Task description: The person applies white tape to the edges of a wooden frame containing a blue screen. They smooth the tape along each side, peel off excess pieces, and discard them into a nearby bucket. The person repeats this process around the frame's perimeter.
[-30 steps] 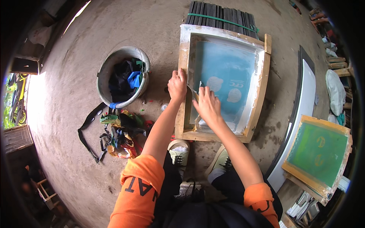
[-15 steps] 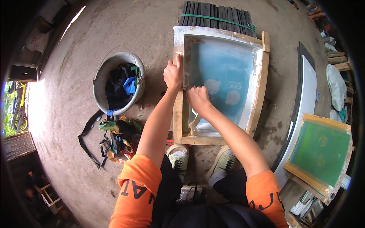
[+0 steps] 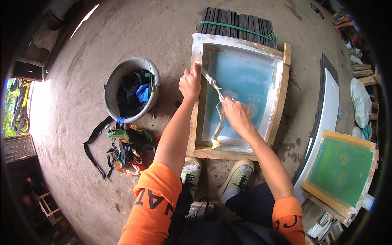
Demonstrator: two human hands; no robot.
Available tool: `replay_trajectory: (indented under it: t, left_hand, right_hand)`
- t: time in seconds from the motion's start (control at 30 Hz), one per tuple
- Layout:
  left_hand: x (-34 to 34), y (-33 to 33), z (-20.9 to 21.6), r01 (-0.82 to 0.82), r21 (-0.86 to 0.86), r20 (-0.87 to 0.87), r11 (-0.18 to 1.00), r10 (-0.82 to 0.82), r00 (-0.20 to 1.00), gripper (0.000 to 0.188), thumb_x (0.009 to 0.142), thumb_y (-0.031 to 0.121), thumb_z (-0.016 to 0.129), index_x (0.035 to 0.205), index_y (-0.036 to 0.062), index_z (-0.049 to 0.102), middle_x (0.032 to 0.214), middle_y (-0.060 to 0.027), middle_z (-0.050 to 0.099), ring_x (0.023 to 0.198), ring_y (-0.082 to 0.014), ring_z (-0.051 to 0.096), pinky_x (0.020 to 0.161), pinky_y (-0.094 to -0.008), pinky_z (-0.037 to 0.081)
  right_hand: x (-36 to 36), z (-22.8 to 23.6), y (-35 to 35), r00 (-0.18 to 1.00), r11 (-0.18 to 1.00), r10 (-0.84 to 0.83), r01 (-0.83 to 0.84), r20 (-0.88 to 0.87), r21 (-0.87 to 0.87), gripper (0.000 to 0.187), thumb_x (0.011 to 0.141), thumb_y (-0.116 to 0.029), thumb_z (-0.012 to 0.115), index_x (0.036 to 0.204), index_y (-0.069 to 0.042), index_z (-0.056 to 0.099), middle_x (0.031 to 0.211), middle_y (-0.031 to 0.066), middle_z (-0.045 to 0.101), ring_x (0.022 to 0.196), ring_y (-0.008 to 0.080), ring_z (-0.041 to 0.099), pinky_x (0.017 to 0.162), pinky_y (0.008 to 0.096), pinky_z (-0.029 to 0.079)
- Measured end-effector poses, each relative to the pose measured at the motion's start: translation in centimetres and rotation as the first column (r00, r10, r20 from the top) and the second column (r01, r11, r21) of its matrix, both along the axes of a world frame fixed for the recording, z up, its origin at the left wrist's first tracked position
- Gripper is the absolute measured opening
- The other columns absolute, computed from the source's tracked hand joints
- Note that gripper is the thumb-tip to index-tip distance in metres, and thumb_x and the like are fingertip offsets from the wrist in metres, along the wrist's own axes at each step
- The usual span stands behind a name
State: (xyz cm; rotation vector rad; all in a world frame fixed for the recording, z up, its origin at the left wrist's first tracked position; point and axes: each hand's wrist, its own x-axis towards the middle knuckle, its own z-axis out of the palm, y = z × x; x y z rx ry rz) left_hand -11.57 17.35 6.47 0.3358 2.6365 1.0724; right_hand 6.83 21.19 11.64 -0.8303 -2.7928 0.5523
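Observation:
A wooden screen-printing frame (image 3: 278, 107) leans on a bundle of dark slats (image 3: 234, 27) in front of my feet. Its mesh (image 3: 241, 73) is blue with pale printed shapes, and whitish residue lines the inner edges. My left hand (image 3: 190, 84) is closed round the frame's left bar, thumb on top. Over the mesh, my right hand (image 3: 237, 115) pinches a crumpled strip of tape (image 3: 212, 81). The strip's upper end still sticks near the inner left edge beside my left hand. Its loose lower end dangles, with a yellowish tip.
On the left stands a metal bucket (image 3: 109, 98) with dark and blue cloth in it. Below it lie scraps (image 3: 130, 149) and a black strap (image 3: 94, 134). To the right are a green screen frame (image 3: 341, 173) and a long white panel (image 3: 324, 114).
My right hand has pulled away from the frame's left bar, rightward and down, peeling the strip loose. My left hand keeps its hold on the bar.

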Motion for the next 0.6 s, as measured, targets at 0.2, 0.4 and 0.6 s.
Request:
replay_trajectory:
  t: [0.2,0.4,0.6]
  left_hand:
    - [-0.2,-0.6,-0.9,-0.005,0.057,-0.04,0.998,0.007,0.999,0.063,0.092,0.057,0.031,0.091,0.0013,0.06,0.089,-0.0269,0.064,0.091,-0.0448,0.059,0.078,-0.0507,0.046]
    - [-0.8,-0.4,-1.1,0.035,0.192,-0.073,0.981,-0.021,0.997,0.052,0.092,0.048,0.041,0.113,0.0009,0.048,0.109,-0.025,0.056,0.101,-0.0413,0.055,0.084,-0.0467,0.044]
    - [-3.9,4.0,0.9,0.089,0.203,-0.281,0.975,-0.029,0.959,0.059,0.089,0.048,0.047,0.123,0.0005,0.04,0.115,-0.0247,0.049,0.108,-0.0409,0.051,0.087,-0.0455,0.044]
  right_hand:
    - [3.0,1.9,0.9,0.983,0.989,-0.108,0.122,0.147,-0.085,0.028,0.093,-0.029,0.048,0.091,-0.002,0.049,0.077,0.0187,0.062,0.069,0.0377,0.062,0.058,0.0447,0.05]
    - [-5.9,-1.6,0.4,0.988,0.982,0.01,-0.039,0.156,0.184,0.035,0.082,-0.032,0.064,0.093,-0.002,0.05,0.089,0.0156,0.06,0.073,0.0312,0.065,0.06,0.0409,0.052]
    - [-11.3,-5.4,2.0,0.945,0.902,-0.088,-0.059,0.315,0.428,0.033,0.075,-0.035,0.066,0.089,-0.007,0.055,0.082,0.0103,0.061,0.068,0.025,0.063,0.058,0.036,0.047]
